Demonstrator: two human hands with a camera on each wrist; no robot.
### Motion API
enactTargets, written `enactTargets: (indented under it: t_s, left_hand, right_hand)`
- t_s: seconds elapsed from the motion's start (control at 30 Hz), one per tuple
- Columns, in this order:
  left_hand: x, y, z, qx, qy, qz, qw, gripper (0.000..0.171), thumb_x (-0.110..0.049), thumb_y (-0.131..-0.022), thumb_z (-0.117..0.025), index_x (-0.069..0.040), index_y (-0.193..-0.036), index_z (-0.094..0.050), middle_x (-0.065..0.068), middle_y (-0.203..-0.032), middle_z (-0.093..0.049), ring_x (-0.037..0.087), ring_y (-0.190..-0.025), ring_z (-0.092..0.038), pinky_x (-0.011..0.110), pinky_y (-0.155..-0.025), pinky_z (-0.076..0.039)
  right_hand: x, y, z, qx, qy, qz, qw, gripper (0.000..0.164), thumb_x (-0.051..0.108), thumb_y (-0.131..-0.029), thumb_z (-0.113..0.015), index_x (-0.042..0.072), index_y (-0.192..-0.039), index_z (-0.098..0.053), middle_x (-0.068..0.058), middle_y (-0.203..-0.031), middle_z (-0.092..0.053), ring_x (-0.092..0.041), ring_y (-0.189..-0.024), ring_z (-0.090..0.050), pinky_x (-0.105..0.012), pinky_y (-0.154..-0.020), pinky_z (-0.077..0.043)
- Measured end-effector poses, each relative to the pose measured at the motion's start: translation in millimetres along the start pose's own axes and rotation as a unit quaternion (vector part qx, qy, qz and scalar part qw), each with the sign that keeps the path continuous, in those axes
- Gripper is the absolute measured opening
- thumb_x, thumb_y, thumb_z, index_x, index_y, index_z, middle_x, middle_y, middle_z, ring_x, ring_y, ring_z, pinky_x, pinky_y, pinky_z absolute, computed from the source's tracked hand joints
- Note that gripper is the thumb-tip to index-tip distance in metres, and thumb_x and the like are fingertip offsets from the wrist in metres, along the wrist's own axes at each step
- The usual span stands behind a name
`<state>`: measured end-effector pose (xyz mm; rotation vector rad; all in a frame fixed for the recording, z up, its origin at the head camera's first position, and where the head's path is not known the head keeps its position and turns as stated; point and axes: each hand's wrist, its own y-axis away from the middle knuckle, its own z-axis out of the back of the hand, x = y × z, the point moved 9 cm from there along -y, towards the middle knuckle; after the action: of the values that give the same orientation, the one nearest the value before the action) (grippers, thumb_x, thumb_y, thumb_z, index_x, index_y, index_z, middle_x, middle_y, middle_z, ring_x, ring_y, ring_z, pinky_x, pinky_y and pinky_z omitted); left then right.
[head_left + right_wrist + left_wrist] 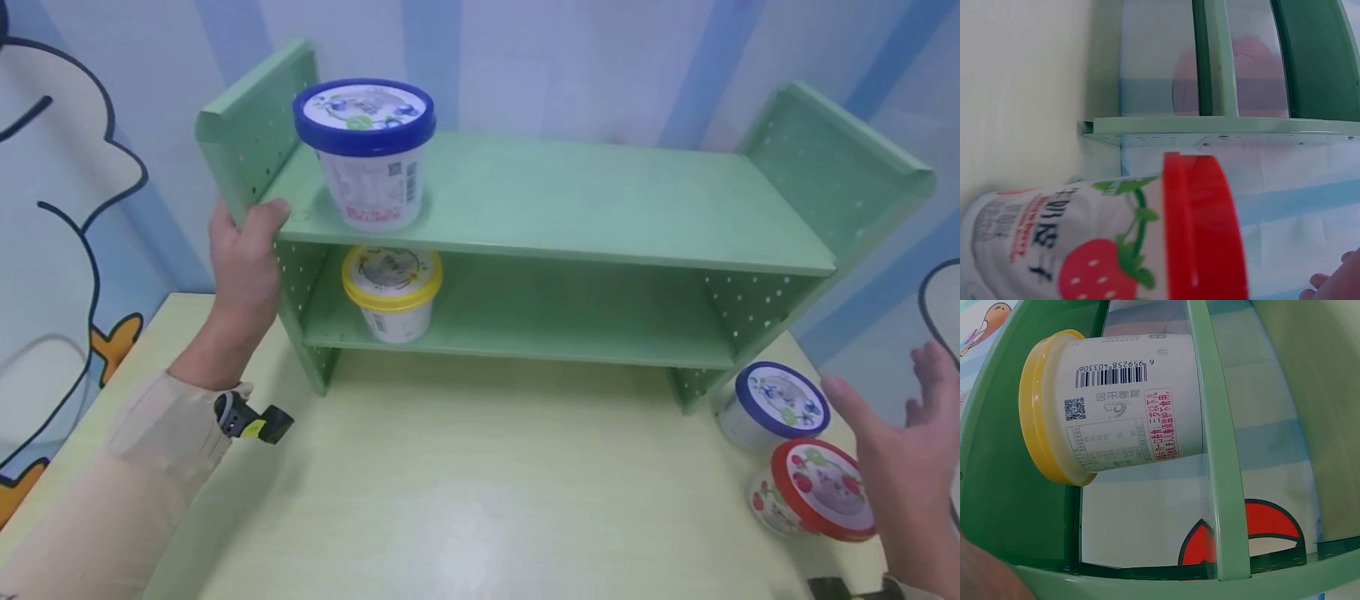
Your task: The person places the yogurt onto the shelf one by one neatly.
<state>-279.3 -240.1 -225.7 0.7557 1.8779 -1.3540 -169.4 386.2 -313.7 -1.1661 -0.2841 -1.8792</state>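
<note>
My left hand [251,258] grips the left side of a green two-tier shelf [570,200], its thumb over the front corner of the upper board. Near that hand, a blue-lidded tub [367,158] stands on the upper board. Below it, a yellow-lidded tub [393,292] stands on the lower board; its barcode side fills much of the left wrist view. At the right, my right hand [911,450] is held with fingers apart, nothing between them. Beside it on the table are a red-lidded tub [821,492] with strawberry print and a second blue-lidded tub [776,404].
The shelf stands on a pale yellow table [465,467]. Raised end panels [847,175] with small holes border the upper board. A blue striped wall [570,67] with cartoon drawings lies close behind.
</note>
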Motion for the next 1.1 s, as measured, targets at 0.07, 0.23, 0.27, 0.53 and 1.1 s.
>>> enactTargets:
  t_s: [0.07,0.23,0.27,0.53,1.1]
  left_hand:
    - [-0.2,-0.1,-0.5,-0.001,-0.002,0.0,1.0,0.034,-0.008,-0.092,-0.049,-0.002,-0.125,-0.053,0.012,-0.109,-0.059,0.021,-0.1,-0.055,0.033,-0.094,-0.04]
    - [-0.3,-0.1,0.7,-0.012,-0.004,0.008,0.9999,0.033,-0.008,-0.091,-0.05,-0.004,-0.123,-0.055,0.01,-0.108,-0.059,0.02,-0.099,-0.054,0.032,-0.094,-0.04]
    - [-0.5,-0.2,0.8,-0.014,-0.003,0.009,0.9999,0.032,-0.008,-0.091,-0.05,-0.004,-0.122,-0.055,0.01,-0.108,-0.059,0.02,-0.099,-0.054,0.031,-0.094,-0.04]
    - [-0.5,0.0,0.3,-0.014,-0.005,0.015,0.9998,0.034,-0.009,-0.091,-0.05,-0.004,-0.124,-0.055,0.01,-0.11,-0.059,0.021,-0.101,-0.054,0.032,-0.095,-0.039]
    - [-0.4,-1.1,-0.1,-0.005,-0.007,0.004,1.0,0.034,-0.008,-0.092,-0.049,-0.003,-0.125,-0.054,0.011,-0.11,-0.06,0.021,-0.101,-0.055,0.032,-0.095,-0.039]
  right_hand:
    - [-4,1,0,0.003,0.003,-0.009,1.0,0.086,0.031,-0.094,-0.067,0.031,-0.157,-0.009,0.009,-0.162,-0.009,-0.008,-0.145,-0.003,-0.032,-0.115,-0.003]
    - [-13,2,0,0.007,0.007,-0.025,1.0,0.088,0.032,-0.094,-0.067,0.033,-0.157,-0.007,0.01,-0.162,-0.008,-0.008,-0.145,-0.002,-0.035,-0.116,-0.004]
    - [-14,3,0,0.006,0.007,-0.027,1.0,0.087,0.032,-0.094,-0.067,0.034,-0.157,-0.007,0.01,-0.162,-0.008,-0.008,-0.145,-0.002,-0.035,-0.116,-0.005]
    - [-32,9,2,0.009,0.017,-0.062,0.998,0.089,0.034,-0.094,-0.066,0.036,-0.157,-0.003,0.009,-0.162,-0.006,-0.01,-0.146,-0.003,-0.039,-0.115,-0.012]
    - [-53,15,1,0.019,0.021,-0.097,0.995,0.09,0.036,-0.095,-0.063,0.036,-0.156,0.003,0.007,-0.163,-0.006,-0.018,-0.147,-0.007,-0.046,-0.114,-0.017]
